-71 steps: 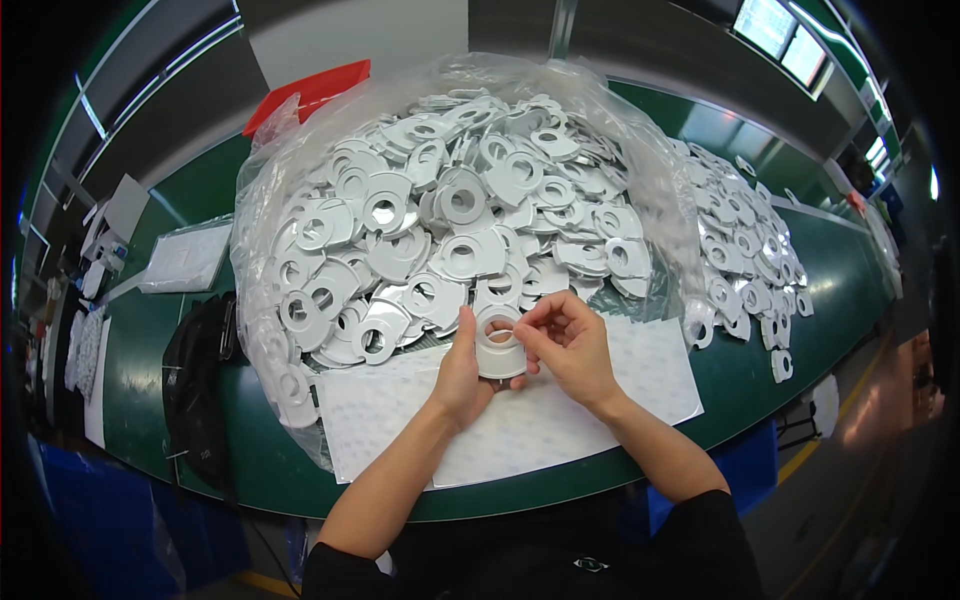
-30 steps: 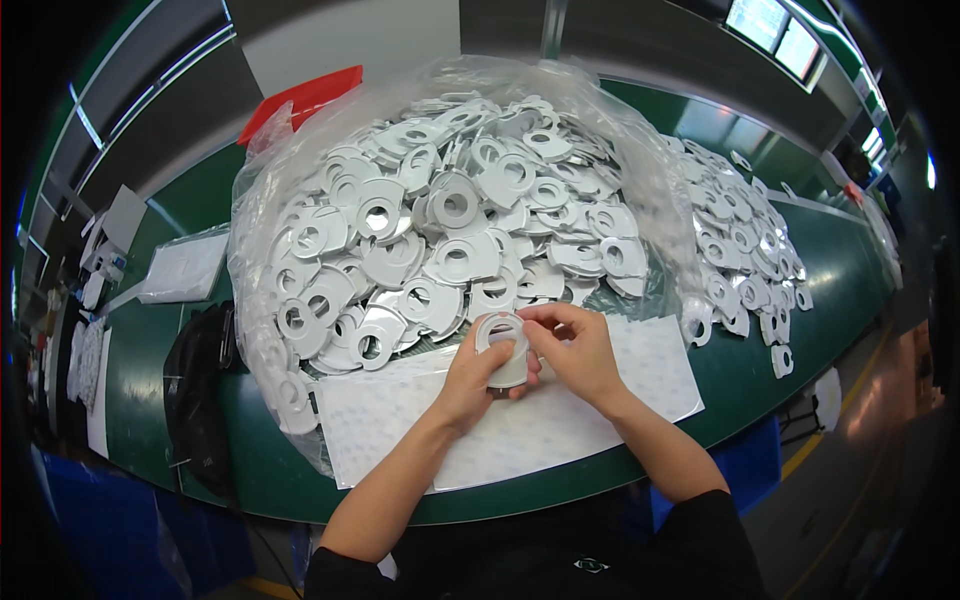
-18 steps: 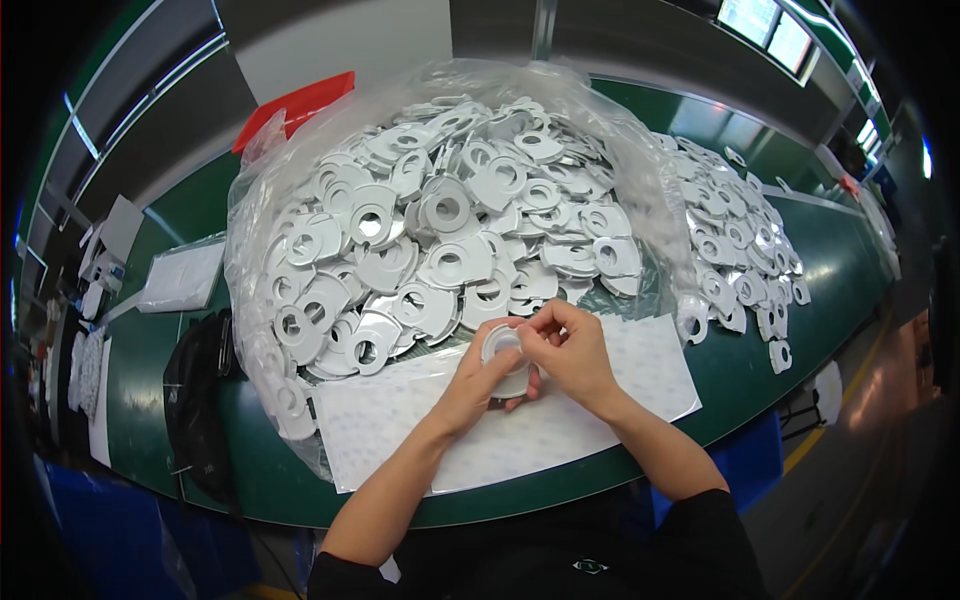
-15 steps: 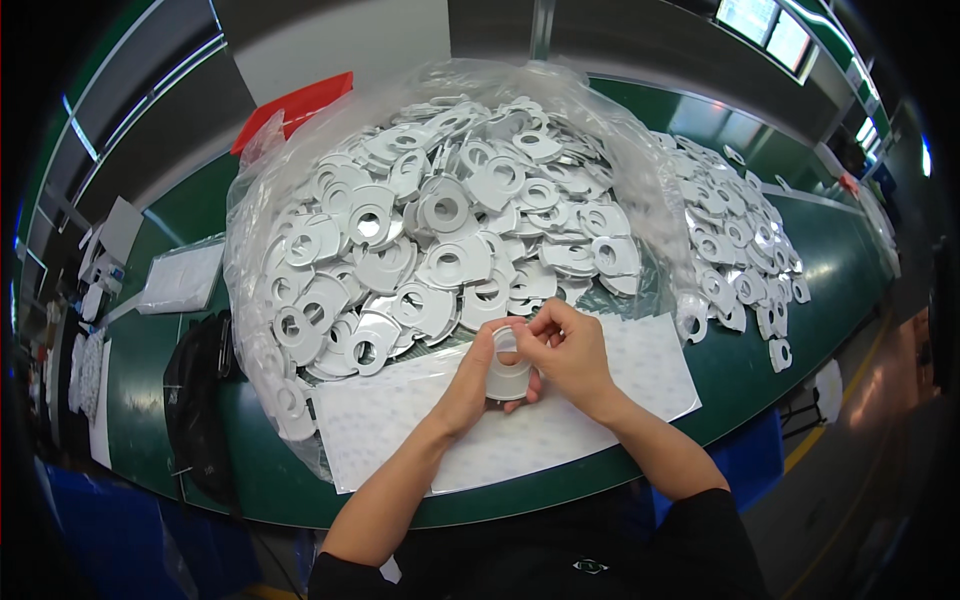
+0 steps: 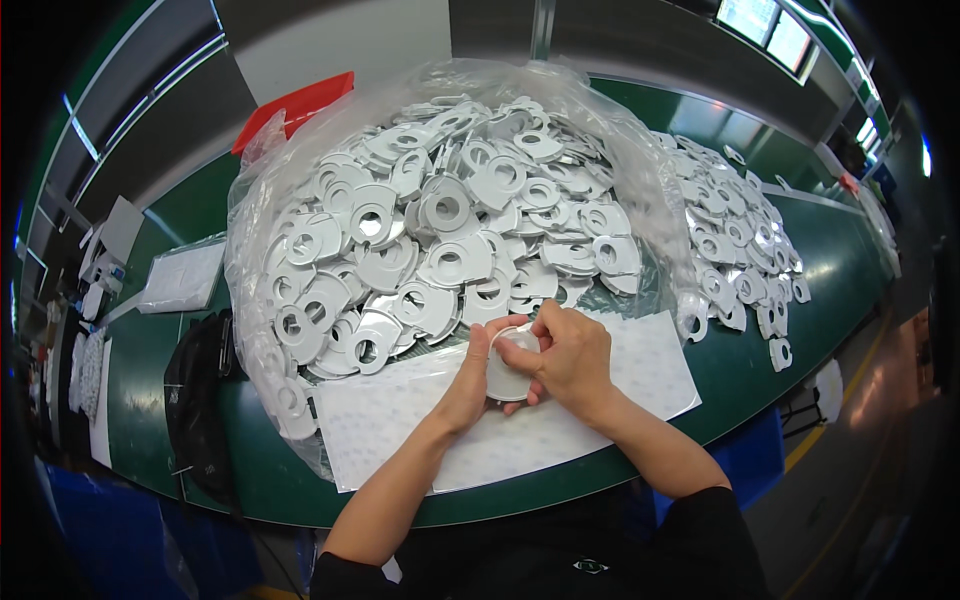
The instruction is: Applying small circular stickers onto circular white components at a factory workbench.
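A round white plastic ring part (image 5: 508,385) is held over the white sheet at the table's near side. My left hand (image 5: 466,386) is closed around its left side, with fingertips showing beneath the lower edge. My right hand (image 5: 576,356) is closed at the upper right of the part, its thumb lying across the centre opening and its fingers curled at the rim. Thumb and fingers cover most of the hole. Just beyond my hands rises a large heap of similar white ring parts (image 5: 448,262) on clear plastic sheeting (image 5: 640,150).
Under my hands lies a white sheet (image 5: 400,430) on the green table (image 5: 840,235). A second pile of white parts (image 5: 735,235) spreads to the right. On the left are a black bag-like item (image 5: 200,400) and a packet (image 5: 182,277); a red tray (image 5: 295,110) stands behind.
My right thumb has moved down and left from the ring's upper edge across its opening. The right hand has shifted slightly over the part; my left hand keeps its hold.
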`<state>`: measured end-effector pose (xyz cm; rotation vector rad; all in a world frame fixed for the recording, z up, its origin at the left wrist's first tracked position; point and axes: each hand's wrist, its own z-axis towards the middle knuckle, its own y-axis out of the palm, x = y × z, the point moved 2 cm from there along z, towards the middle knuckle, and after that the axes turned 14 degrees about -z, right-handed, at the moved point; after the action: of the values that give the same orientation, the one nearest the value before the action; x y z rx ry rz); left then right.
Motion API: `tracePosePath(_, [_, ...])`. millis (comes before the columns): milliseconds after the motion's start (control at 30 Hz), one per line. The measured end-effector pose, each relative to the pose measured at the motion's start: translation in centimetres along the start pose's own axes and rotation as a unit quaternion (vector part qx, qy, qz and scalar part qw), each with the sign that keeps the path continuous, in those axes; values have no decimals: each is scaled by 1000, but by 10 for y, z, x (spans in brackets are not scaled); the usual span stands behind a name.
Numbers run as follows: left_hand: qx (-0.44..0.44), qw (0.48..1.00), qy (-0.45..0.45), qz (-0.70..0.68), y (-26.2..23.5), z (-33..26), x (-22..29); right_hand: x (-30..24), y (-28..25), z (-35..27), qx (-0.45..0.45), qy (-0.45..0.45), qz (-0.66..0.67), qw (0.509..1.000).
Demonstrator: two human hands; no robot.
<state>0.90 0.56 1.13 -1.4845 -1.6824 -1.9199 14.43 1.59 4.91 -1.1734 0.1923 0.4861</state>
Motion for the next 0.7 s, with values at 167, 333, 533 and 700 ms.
tracePosePath(167, [12,999,-17,-29,2,1,5,0,-8,3,-48,-14,4,999])
tracePosePath(333, [2,997,-27,-68,-2,3,3,12,-16,6,-169,10,108,980])
tracePosePath(533, [-1,996,-45,-74,-2,3,5,18,-18,5,-190,15,202,961])
tracePosePath(700, [-29,995,-62,-68,-2,2,6,17,-12,2,-177,43,157,971])
